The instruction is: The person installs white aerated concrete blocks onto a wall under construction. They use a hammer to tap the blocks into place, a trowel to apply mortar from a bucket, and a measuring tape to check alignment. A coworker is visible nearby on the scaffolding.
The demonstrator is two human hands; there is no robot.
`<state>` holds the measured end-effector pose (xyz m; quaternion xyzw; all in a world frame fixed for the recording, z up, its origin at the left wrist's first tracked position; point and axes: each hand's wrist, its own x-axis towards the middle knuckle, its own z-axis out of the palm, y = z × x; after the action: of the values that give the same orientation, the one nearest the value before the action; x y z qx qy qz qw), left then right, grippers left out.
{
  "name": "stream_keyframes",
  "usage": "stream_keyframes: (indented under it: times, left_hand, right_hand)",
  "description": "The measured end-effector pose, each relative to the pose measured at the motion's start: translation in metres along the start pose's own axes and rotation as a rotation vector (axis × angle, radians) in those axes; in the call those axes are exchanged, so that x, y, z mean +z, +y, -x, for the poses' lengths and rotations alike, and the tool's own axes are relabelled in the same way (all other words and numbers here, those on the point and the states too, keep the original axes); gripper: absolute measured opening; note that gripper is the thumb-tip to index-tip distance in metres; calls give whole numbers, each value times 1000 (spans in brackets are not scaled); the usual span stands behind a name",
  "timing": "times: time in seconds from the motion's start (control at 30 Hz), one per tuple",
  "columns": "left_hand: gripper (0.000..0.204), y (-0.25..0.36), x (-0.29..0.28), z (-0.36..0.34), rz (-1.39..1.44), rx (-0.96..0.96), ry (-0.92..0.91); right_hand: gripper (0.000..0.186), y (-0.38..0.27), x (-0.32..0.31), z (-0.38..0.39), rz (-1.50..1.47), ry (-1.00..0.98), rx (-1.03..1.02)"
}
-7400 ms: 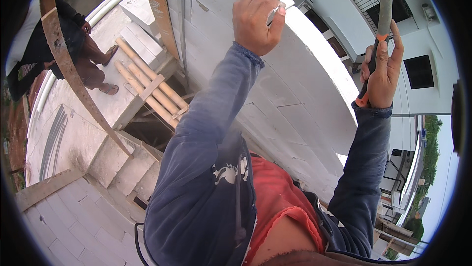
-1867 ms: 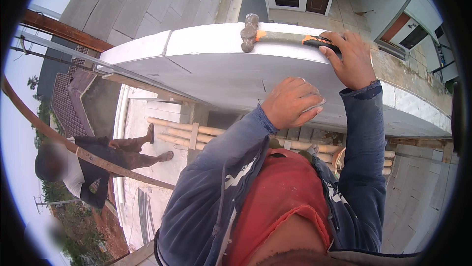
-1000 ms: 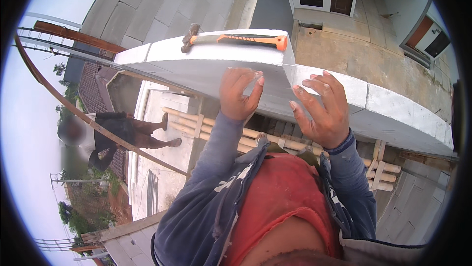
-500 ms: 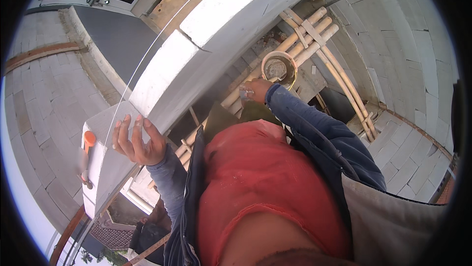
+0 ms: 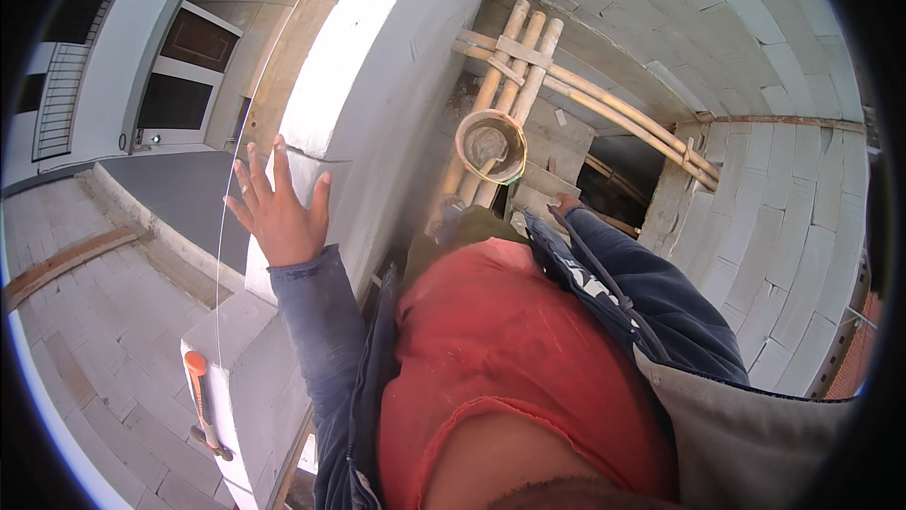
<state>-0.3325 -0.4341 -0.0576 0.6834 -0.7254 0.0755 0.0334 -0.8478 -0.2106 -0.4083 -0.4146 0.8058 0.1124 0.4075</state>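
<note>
Left hand (image 5: 288,224), grip released, spreads at a pale block wall (image 5: 344,48) bearing a hammer (image 5: 200,397). Right hand (image 5: 564,204) is near a bucket (image 5: 513,135); its grip cannot be made out.

The wide fisheye view, worn on the head, looks steeply down from above the left hand (image 5: 291,222) and right hand (image 5: 564,204).

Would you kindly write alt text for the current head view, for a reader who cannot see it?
A person's left hand, fingers spread, appears over a white block wall, while the right hand, partly hidden, is near a bucket that sits over pale poles. A hammer lies on top of the wall at the picture's lower left.
</note>
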Motion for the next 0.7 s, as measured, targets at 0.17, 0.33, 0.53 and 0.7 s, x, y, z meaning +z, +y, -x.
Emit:
stream_keyframes:
  times: [0.17, 0.33, 0.53, 0.7]
  left_hand:
    - [87, 2, 54, 3, -39, 65, -204]
    - [80, -10, 43, 9, -94, 1, -133]
    - [75, 11, 51, 11, 143, 22, -145]
    - [78, -9, 29, 9, 126, -19, -150]
  right_hand:
    - [45, 6, 28, 24, -187, 150, -20]
    - [37, -42, 63, 49, -443, 156, -7]
    - [37, 139, 91, 2, -530, 244, 110]
    - [31, 19, 67, -3, -688, 310, 80]
